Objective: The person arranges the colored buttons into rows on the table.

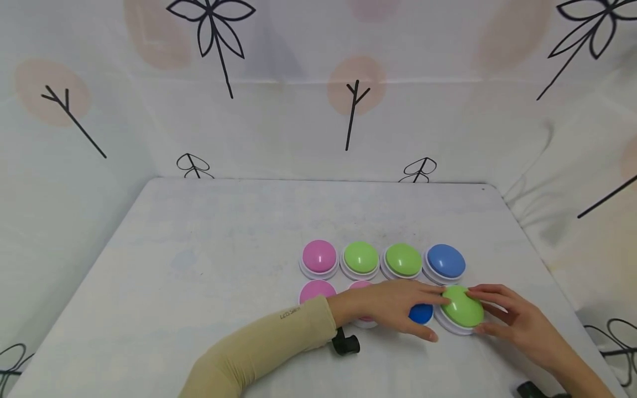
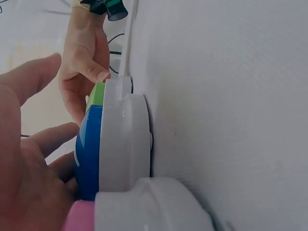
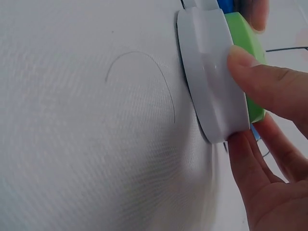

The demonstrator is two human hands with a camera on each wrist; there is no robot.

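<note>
A green domed push button (image 1: pixel 463 307) on a white round base stands at the right end of the front row. My right hand (image 1: pixel 520 320) holds it from the right, and in the right wrist view the thumb and fingers (image 3: pixel 240 159) grip the white base. Reaching in from the left, my left hand (image 1: pixel 398 304) has its fingers stretched out, with fingertips at the green dome's left side. Under that hand sits a blue push button (image 1: pixel 421 314), partly hidden. In the left wrist view the blue dome (image 2: pixel 89 149) stands beside the left fingers.
Behind is a row with a pink button (image 1: pixel 319 256), two green buttons (image 1: pixel 361 257) and a blue button (image 1: pixel 446 261). Two pink buttons (image 1: pixel 317 290) in the front row are partly covered by the left arm. All stand on a white table (image 1: pixel 199 265) with patterned cloth behind.
</note>
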